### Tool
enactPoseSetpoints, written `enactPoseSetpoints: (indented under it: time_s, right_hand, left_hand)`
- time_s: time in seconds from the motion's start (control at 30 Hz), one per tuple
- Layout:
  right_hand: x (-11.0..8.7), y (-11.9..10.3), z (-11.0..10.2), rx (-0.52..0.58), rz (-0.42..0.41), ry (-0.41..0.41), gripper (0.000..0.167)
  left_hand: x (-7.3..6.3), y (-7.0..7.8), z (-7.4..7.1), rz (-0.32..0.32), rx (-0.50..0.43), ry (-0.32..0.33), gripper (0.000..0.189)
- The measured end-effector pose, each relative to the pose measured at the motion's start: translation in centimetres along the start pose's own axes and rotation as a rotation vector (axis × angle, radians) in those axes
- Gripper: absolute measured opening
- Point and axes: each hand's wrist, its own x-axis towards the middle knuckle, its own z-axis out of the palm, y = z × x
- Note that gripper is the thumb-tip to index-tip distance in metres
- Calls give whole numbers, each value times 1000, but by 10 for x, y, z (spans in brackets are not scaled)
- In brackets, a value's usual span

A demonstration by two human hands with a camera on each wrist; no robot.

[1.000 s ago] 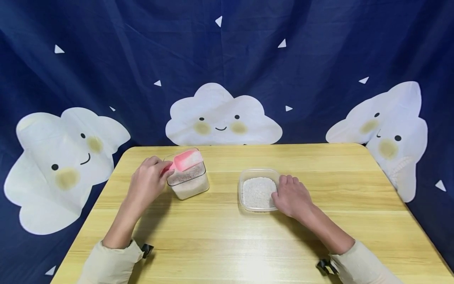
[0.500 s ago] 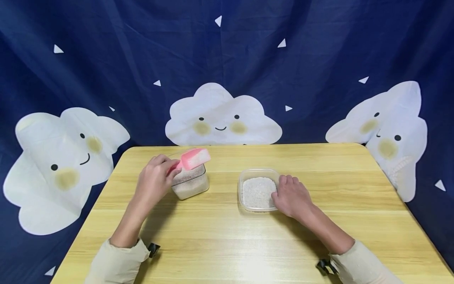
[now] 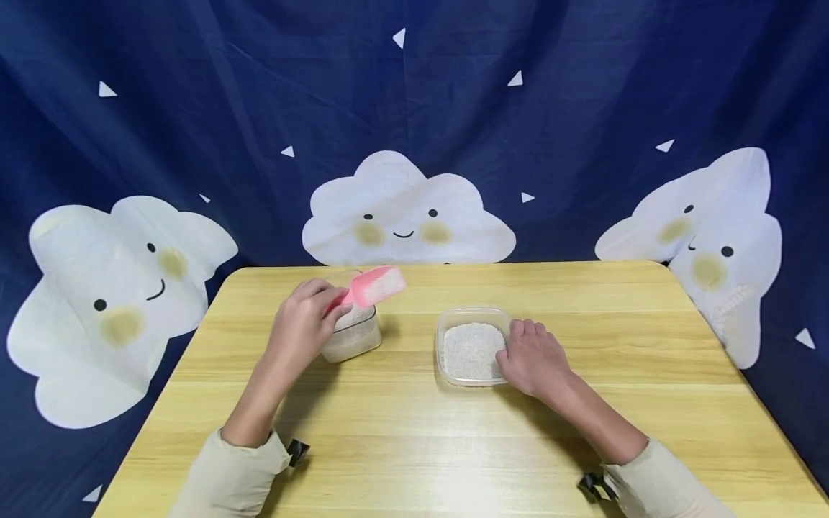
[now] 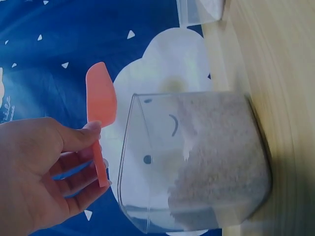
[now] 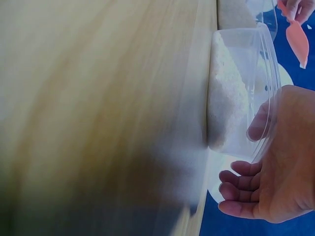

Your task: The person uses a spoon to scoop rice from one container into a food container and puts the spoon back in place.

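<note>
My left hand [image 3: 301, 324] pinches the handle of a pink scoop [image 3: 378, 287] between thumb and fingers. White grains like rice lie in the scoop's bowl, which is raised above the right side of a tall clear canister [image 4: 221, 157]. That canister stands on the table, partly full of the same pale grains and half hidden by my hand in the head view. My right hand [image 3: 534, 360] grips the right wall of a low clear plastic tub [image 3: 471, 382], thumb inside the rim and fingers outside. White grains [image 3: 473, 351] cover the tub's bottom.
Both containers stand on a light wooden table [image 3: 414, 432], the canister left of the tub with a gap between. Behind the table hangs a dark blue curtain [image 3: 570, 108] printed with smiling clouds. Black straps [image 3: 596, 487] show at the cuffs.
My left hand has carried the loaded scoop to the right and slightly up, from over the canister towards the tub. The right hand and both containers stay where they were.
</note>
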Motion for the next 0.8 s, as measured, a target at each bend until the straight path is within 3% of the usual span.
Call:
enactPoseSetpoints:
  time_s: [0.5,0.8]
  right_hand:
    - [1,2,1,-6,0,-5,31]
    - [0,2,1,1,0,-3,30]
  left_hand:
    - [3,17,16,67,-36,27,26]
    - [5,31,26,115,-38,8,22]
